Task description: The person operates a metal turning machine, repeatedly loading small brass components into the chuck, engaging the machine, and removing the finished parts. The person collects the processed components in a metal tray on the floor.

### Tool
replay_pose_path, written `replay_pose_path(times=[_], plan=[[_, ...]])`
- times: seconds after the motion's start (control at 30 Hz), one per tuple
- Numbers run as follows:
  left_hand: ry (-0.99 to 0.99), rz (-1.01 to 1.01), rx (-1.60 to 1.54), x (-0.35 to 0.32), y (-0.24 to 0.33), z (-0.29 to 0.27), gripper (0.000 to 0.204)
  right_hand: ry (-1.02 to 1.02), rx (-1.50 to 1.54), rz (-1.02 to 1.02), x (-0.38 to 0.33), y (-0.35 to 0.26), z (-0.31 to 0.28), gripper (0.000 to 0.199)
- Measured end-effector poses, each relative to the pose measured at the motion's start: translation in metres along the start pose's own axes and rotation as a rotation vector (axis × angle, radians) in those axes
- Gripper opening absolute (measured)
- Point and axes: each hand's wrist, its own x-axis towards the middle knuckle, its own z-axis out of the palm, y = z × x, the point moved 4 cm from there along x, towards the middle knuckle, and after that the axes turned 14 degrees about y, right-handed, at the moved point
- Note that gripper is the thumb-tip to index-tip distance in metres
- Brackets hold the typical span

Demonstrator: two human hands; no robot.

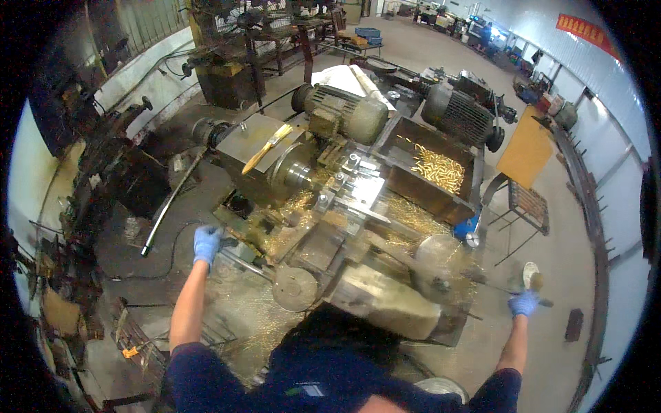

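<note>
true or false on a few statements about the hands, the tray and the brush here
1. Both hands wear blue gloves. True: left hand, right hand.
2. The tray holds brass parts. True.
3. The brush is in the right hand. False: it lies on the machine housing, in neither hand.
4. The left hand rests on the tray. False: it is at a lever on the machine's left side.
5. Brass chips litter the machine. True.

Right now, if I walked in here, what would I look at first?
Probably the big grey lathe in the middle, sprinkled with shiny gold shavings. Just behind it to the right, a metal tray holds a pile of brass parts. You'd also spot two blue gloves: the left hand grips a lever at the lathe's left end, and the right hand grips a handle far out on the right.
</note>
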Motion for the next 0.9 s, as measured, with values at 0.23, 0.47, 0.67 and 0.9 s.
replay_pose_path(times=[0.23,0.47,0.67,0.9], plan=[[0.105,-0.283,-0.044,-0.082,-0.060,-0.079,0.016,-0.073,0.032,0.099,-0.036,0.081,0.034,0.024],[0.185,-0.314,-0.130,-0.097,-0.036,-0.087,0.013,0.008,0.078,0.089,-0.118,0.118,0.032,0.027],[0.207,-0.374,-0.126,-0.083,-0.077,-0.077,0.013,-0.096,0.034,0.160,-0.148,0.155,0.056,0.025],[0.189,-0.306,-0.110,-0.085,-0.057,-0.080,0.015,-0.146,0.013,0.178,-0.168,0.157,0.061,0.026]])
